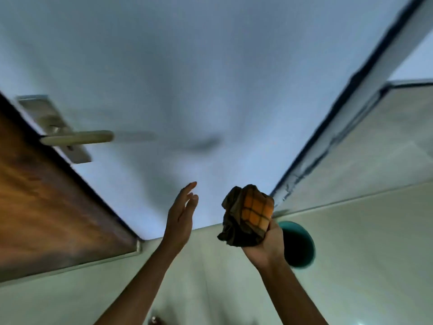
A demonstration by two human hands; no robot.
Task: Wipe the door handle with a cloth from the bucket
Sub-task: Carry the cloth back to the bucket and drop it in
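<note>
A metal lever door handle (79, 137) on its plate (38, 107) juts out from the white door (199, 78) at the left. My right hand (267, 245) is shut on a bunched orange and dark checked cloth (248, 215), held up in front of the door, well to the right of the handle and below it. My left hand (181, 214) is raised beside it, open, fingers apart, holding nothing. A teal bucket (298, 245) stands on the floor behind my right hand, partly hidden by it.
The brown wooden edge of the door (54, 195) runs along the left. The door frame (346, 113) rises at the right, beside a tiled wall (386, 148). Pale floor tiles (363, 266) lie below.
</note>
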